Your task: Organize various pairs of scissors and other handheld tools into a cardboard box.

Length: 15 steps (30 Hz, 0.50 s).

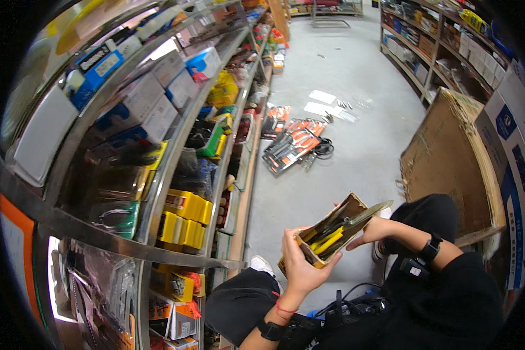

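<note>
My left hand (304,267) is closed on the near left end of a narrow, open cardboard box (351,205), its thumb along the near edge. Inside the tilted box lie tools with yellow handles (328,239) and dark, slender parts; their exact kind is hard to make out. A clear plastic sleeve (377,210) sticks out over the box's right rim. My right hand (372,231) grips the box's right side beside this sleeve, with some fingers hidden.
On the grey floor ahead lie several carded tools (294,144), a black coiled cable (324,149) and white cards (322,109). Loaded metal shelves (175,254) run along my left; another shelf (426,44) stands far right. A large open carton (449,169) is at my right.
</note>
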Tool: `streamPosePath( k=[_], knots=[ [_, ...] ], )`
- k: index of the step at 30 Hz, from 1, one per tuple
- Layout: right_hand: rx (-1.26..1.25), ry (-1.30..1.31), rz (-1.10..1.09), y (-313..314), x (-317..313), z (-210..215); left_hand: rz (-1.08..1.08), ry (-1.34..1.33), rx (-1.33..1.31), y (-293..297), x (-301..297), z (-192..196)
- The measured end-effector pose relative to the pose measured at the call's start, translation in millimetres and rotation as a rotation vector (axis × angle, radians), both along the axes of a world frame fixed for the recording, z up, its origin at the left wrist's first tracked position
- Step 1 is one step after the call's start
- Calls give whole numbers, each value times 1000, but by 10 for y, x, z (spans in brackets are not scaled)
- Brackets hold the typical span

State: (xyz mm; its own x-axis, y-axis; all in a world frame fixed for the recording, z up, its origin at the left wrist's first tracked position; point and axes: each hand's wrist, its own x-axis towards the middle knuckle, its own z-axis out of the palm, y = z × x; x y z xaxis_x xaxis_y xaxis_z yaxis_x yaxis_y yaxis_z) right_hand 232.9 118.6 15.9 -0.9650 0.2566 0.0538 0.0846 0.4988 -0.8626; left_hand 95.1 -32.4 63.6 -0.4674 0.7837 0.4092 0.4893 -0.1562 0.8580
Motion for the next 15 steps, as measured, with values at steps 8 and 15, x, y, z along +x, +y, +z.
streamPosePath(
  k=[8, 15],
  knots=[
    [-1212, -536, -53, 254, 75, 105, -28, 238, -14, -31, -56, 129],
    [-1517, -715, -37, 169, 132, 286, -329, 390, -8, -88, -52, 164]
  ],
)
